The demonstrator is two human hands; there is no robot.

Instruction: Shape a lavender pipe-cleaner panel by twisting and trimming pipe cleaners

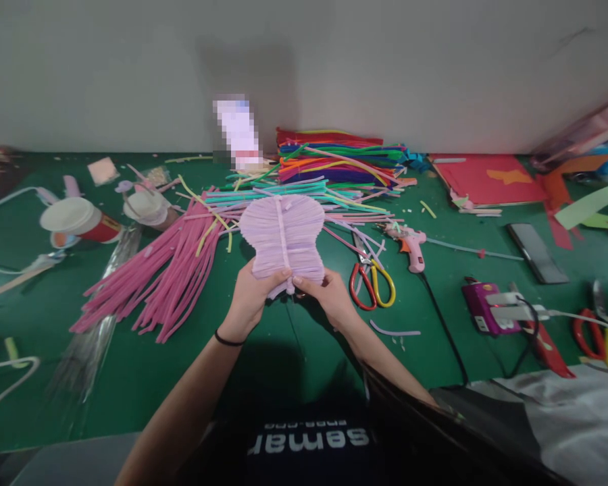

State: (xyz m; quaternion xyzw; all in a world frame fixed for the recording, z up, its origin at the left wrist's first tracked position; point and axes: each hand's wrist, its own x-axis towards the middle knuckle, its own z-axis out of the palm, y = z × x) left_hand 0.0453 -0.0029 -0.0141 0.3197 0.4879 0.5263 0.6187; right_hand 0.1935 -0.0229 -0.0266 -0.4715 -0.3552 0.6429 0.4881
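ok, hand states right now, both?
Left hand: closed, holding the lilac piece by its lower edge.
Right hand: closed, holding the same lilac piece.

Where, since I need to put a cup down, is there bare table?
Between the pink stems and the left forearm; a smaller patch lies between the nearer scissors and the glue gun's cord. Crowded behind the lilac piece: heaped colored stems.

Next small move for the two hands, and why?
Probably pinch the lower end of the pale center strip between the thumbs. The left hand and right hand both hold the lilac piece near its bottom edge, and the thumb tips nearly meet at that end.
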